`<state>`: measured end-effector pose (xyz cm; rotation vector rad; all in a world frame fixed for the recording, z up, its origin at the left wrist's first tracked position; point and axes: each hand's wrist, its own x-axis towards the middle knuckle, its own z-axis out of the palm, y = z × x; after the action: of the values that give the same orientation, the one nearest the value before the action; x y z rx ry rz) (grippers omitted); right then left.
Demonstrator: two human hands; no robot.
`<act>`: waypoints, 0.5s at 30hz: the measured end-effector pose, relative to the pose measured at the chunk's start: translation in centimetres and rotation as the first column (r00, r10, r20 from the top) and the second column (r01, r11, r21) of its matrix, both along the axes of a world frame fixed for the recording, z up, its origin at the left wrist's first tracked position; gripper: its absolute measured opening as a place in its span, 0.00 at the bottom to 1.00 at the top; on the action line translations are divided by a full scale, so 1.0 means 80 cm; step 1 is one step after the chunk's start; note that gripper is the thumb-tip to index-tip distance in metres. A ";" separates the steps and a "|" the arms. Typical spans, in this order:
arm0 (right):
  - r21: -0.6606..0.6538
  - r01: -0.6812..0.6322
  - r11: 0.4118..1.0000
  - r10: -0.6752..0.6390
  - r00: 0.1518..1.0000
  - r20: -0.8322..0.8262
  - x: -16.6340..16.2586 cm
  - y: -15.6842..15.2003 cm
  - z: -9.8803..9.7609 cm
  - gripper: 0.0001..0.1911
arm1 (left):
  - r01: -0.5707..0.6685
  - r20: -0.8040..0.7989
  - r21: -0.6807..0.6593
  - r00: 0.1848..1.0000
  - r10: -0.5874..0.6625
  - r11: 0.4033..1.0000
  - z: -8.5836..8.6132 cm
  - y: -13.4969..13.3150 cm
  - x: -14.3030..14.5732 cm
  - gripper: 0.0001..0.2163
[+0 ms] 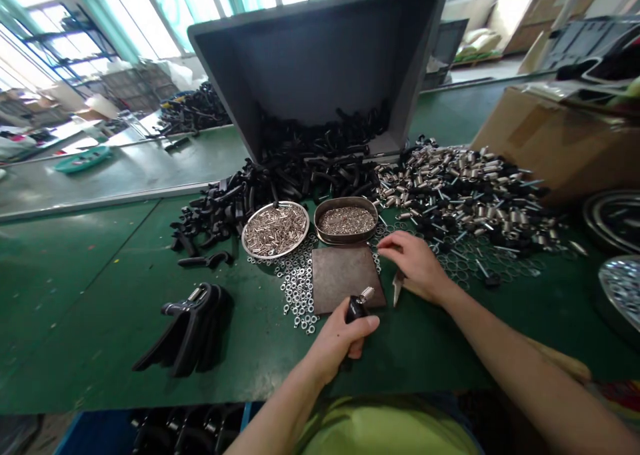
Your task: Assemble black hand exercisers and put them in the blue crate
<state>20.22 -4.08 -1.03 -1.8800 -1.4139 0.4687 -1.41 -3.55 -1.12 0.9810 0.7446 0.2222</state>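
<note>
My left hand (337, 341) is wrapped round a black plastic part (356, 309), and a metal coil spring (368, 293) sticks up out of it. The part is just over the near edge of a flat brown metal plate (345, 275). Right of the plate, my right hand (415, 263) has thumb and fingertips pinched together; anything between them is too small to make out. A pointed metal tool end (398, 287) shows under that hand. Beyond the plate are an oval tin (346, 238) of tiny metal pieces and a round dish (244, 238) of small metal pins.
Small metal rings (300, 298) lie left of the plate. Black curved parts (295, 175) spill from a grey bin (320, 55). At right are piled springs and bolts (470, 181) and a cardboard box (560, 141). Several black lever-like assemblies (195, 328) stand at left.
</note>
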 end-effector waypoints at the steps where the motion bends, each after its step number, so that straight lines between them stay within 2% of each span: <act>1: -0.006 0.068 0.998 -0.066 0.990 0.128 0.015 0.007 -0.006 0.03 | -0.032 0.010 -0.004 0.999 0.032 0.999 0.000 0.001 -0.001 0.18; 3: -0.039 0.136 0.990 -0.121 0.957 0.264 0.038 0.020 -0.017 0.01 | -0.097 0.007 0.024 0.995 0.097 0.995 0.002 0.004 -0.002 0.18; 6: -0.047 0.152 0.987 -0.135 0.957 0.258 0.048 0.029 -0.027 0.06 | -0.172 -0.002 0.102 0.985 0.173 0.980 0.005 0.014 -0.002 0.18; 8: -0.028 0.141 0.990 -0.131 0.965 0.229 0.038 0.026 -0.024 0.05 | -0.207 0.003 0.111 0.978 0.208 0.972 0.005 0.021 -0.001 0.18; 9: -0.006 0.122 0.993 -0.120 0.980 0.160 0.029 0.022 -0.019 0.04 | -0.220 0.005 0.095 0.975 0.220 0.971 0.004 0.024 0.000 0.19; 11: 0.050 0.052 0.997 -0.048 0.995 -0.091 0.002 0.011 -0.005 0.06 | -0.241 0.017 0.017 0.970 0.241 0.970 0.002 0.029 0.004 0.20; 13: 0.096 -0.020 0.995 0.050 0.947 -0.318 -0.031 -0.004 0.011 0.08 | -0.238 0.040 -0.107 0.969 0.244 0.965 0.001 0.031 0.011 0.22; 15: 0.066 -0.090 0.994 0.107 0.933 -0.344 -0.062 -0.017 0.024 0.07 | -0.215 0.074 -0.215 0.969 0.235 0.953 0.002 0.031 0.019 0.25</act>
<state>15.26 -5.42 0.89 -1.5965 -1.2709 0.7676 0.08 -1.11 -0.97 0.6832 0.7720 0.3827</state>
